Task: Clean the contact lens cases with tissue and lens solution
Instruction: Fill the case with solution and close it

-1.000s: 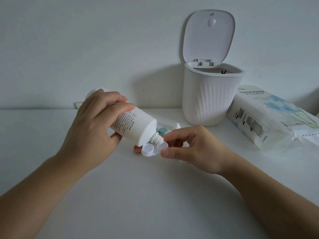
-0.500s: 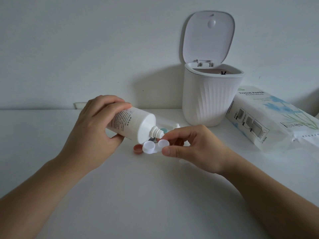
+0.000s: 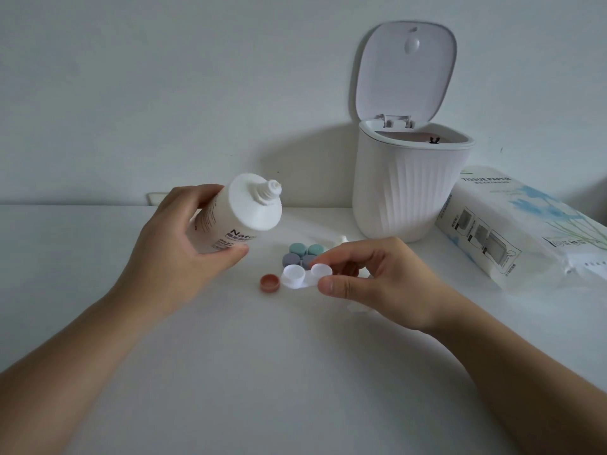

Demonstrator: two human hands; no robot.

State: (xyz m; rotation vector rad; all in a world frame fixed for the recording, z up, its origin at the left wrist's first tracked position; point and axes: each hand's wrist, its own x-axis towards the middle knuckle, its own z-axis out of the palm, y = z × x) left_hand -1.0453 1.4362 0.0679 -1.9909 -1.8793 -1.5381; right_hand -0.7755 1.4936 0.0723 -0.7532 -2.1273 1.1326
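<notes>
Solution stage: bottle tipped upright, clear lens case held low over the desk.

The solution bottle is gripped by the left hand; the case is pinched by the right hand. Wells apparently filled, though unclear; tissue pack is needed next.

Left hand curled, gripping; right hand pinching, thumb and forefinger.

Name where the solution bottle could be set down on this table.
Bare white table lies left of the left hand holding the white solution bottle, and near, between both forearms. Crowded: by the clear lens case, coloured cases and brown cap.
</notes>
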